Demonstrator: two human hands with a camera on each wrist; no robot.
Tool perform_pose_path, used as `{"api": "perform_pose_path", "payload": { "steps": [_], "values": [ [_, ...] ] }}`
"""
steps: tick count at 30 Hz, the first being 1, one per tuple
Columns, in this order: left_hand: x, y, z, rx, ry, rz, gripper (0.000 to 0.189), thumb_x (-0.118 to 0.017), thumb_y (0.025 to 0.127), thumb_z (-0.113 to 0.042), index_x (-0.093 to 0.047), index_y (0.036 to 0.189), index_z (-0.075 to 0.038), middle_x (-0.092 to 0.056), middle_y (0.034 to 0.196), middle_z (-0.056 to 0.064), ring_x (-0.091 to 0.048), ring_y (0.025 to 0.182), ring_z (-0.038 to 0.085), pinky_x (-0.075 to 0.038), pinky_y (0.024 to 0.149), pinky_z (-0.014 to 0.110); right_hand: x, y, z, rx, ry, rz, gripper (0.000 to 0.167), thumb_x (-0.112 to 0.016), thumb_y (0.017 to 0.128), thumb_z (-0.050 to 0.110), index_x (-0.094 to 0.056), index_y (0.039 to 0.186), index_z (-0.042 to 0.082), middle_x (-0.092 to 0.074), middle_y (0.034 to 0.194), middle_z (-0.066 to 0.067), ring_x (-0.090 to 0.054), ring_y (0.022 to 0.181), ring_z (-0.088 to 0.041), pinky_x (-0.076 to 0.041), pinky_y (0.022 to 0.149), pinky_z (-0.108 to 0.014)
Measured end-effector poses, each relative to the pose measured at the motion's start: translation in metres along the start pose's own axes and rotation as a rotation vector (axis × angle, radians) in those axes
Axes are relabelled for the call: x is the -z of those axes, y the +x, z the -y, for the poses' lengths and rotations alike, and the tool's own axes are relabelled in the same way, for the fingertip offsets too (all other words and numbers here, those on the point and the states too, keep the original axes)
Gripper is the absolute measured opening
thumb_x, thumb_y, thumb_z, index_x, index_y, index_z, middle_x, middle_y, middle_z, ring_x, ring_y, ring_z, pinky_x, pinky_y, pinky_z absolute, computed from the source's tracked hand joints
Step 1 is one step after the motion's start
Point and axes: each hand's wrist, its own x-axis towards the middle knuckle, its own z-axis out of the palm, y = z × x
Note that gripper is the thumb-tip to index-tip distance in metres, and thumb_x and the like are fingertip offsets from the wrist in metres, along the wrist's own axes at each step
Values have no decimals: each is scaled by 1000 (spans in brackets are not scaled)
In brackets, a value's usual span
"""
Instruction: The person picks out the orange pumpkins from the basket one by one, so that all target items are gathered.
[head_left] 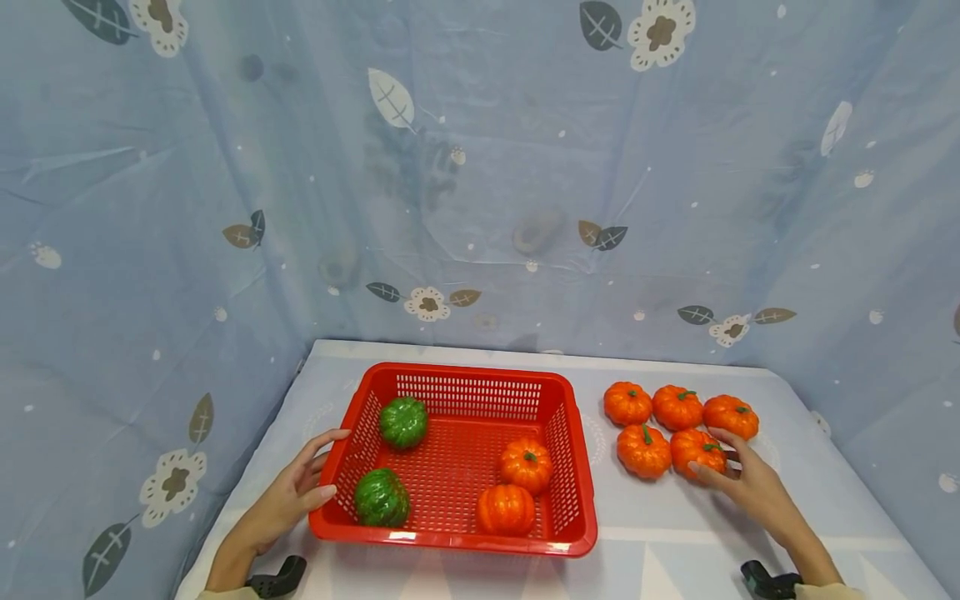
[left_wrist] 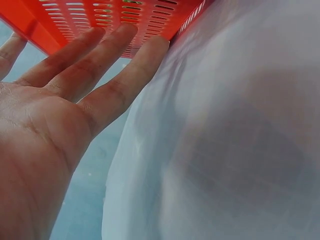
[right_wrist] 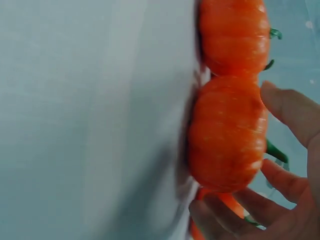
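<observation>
A red slotted basket (head_left: pixel 450 542) stands mid-table with two green pumpkins (head_left: pixel 403 422) and two orange pumpkins (head_left: pixel 527 465) inside. My left hand (head_left: pixel 322 467) lies with straight fingers against the basket's left wall; the left wrist view shows the fingertips (left_wrist: pixel 120 35) touching the red wall (left_wrist: pixel 65 20). To the right of the basket, several orange pumpkins (head_left: pixel 677 407) sit in a cluster on the cloth. My right hand (head_left: pixel 716 462) curls round the front-right orange pumpkin (head_left: pixel 693 447). In the right wrist view the thumb and fingers (right_wrist: pixel 225 212) wrap that pumpkin (right_wrist: pixel 220 120).
A pale blue cloth covers the table (head_left: pixel 675 550). A blue flowered curtain (head_left: pixel 480 167) closes off the back and both sides. Black wrist mounts (head_left: pixel 277 577) show at the near edge. Another orange pumpkin (right_wrist: pixel 232 35) touches the gripped one.
</observation>
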Motion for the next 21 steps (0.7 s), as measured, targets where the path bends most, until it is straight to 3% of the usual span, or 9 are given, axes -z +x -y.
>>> {"api": "perform_pose_path", "payload": {
  "steps": [5, 11, 16, 21],
  "values": [
    [0, 0, 0, 3, -3, -2, 70, -64, 97, -12, -30, 158, -19, -44, 147, 34, -62, 121, 28, -61, 84, 44, 9, 0, 12, 92, -59, -87, 79, -72, 96, 43, -40, 147, -9, -48, 141, -36, -49, 124, -52, -47, 96, -67],
    [-1, 1, 0, 11, 11, -13, 70, -65, 96, -13, -31, 158, -20, -44, 147, 34, -59, 124, 37, -61, 84, 45, 17, 1, 36, 219, -84, -136, 68, -75, 96, 33, -47, 144, -5, -51, 142, -31, -56, 121, -53, -47, 95, -67],
    [-1, 2, 1, 13, 4, -12, 71, -65, 96, -14, -30, 158, -21, -44, 147, 34, -59, 123, 39, -61, 83, 45, 21, 4, 62, 306, -82, -126, 63, -76, 95, 28, -50, 144, -1, -53, 141, -28, -56, 122, -52, -48, 94, -61],
    [-1, 1, 1, 9, 5, -8, 71, -65, 96, -14, -30, 158, -20, -44, 147, 34, -60, 123, 36, -61, 83, 45, 18, 8, 89, 362, -65, -94, 61, -77, 95, 27, -51, 145, 3, -57, 139, -24, -57, 120, -48, -50, 93, -65]
  ]
}}
